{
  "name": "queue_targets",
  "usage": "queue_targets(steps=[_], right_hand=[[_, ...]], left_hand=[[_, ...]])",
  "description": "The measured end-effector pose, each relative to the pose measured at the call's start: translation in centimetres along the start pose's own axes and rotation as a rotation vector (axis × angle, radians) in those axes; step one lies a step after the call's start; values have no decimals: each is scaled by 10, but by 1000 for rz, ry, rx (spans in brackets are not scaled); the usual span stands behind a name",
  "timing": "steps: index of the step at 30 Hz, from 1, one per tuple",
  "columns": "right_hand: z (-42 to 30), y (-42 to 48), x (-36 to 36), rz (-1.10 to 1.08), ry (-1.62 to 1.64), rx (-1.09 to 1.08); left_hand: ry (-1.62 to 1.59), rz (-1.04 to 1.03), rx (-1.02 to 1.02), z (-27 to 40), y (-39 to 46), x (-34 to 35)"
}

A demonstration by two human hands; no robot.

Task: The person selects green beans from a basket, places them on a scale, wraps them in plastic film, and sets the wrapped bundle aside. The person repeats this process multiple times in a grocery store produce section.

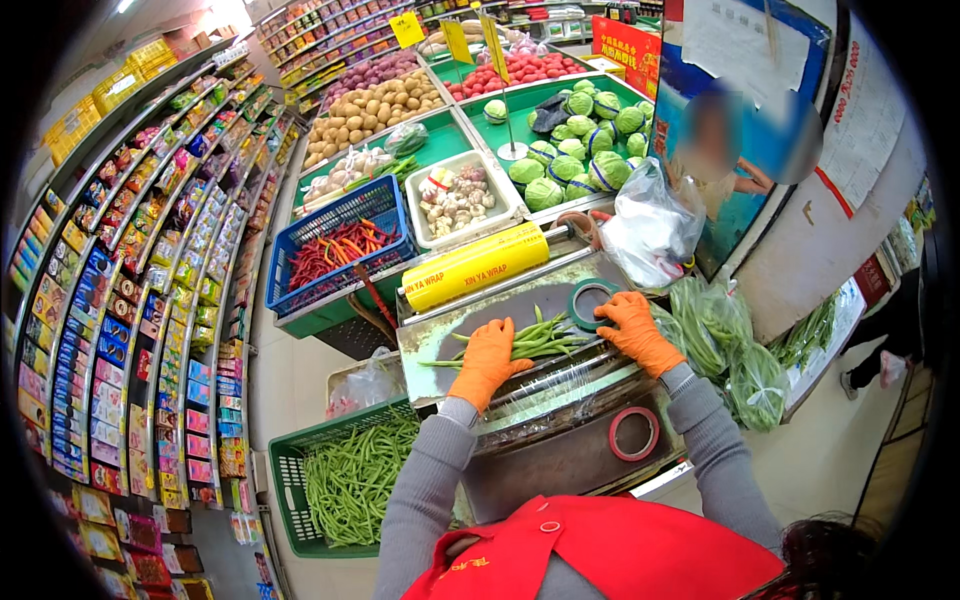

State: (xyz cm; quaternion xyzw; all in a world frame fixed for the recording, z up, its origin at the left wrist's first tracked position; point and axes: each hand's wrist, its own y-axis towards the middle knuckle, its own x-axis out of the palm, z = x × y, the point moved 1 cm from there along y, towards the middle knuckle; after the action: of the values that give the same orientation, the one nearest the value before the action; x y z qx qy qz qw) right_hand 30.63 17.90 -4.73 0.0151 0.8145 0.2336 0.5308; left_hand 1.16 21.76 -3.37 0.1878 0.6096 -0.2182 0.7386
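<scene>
Both hands wear orange gloves. My left hand (484,364) grips the left part of a small bunch of green beans (547,339) on the metal top of a wrapping machine (427,346). With its fingertips, my right hand (637,331) holds the near rim of a green tape roll (576,309), just right of the beans. Clear film (570,386) runs along the machine's near edge. Beyond the hands, a yellow roll of wrap (480,266) sits on its bar. A pink-red tape roll (615,439) lies flat on the lower metal surface.
A green crate of beans (289,487) is at lower left. Bagged green vegetables (754,382) sit at right, below a white plastic bag (652,232). Chillies fill a blue basket (277,296); cabbages (544,193) lie beyond. A person (709,161) shows behind the panel's edge.
</scene>
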Motion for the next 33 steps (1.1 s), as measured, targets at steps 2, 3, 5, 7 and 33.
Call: queue_targets(steps=[2, 3, 5, 7, 33], right_hand=[[1, 11, -7, -54, -54, -83], [9, 13, -6, -40, -88, -81], [35, 18, -5, -10, -151, -93], [83, 18, 1, 89, -196, 37], [-128, 54, 63, -241, -21, -480]], left_hand=[[3, 40, 13, -1, -3, 0], [3, 58, 31, 1, -5, 0], [5, 113, -18, 1, -17, -7], [-28, 258, -27, -4, -25, -15], [-120, 566, -396, -31, -75, -26]])
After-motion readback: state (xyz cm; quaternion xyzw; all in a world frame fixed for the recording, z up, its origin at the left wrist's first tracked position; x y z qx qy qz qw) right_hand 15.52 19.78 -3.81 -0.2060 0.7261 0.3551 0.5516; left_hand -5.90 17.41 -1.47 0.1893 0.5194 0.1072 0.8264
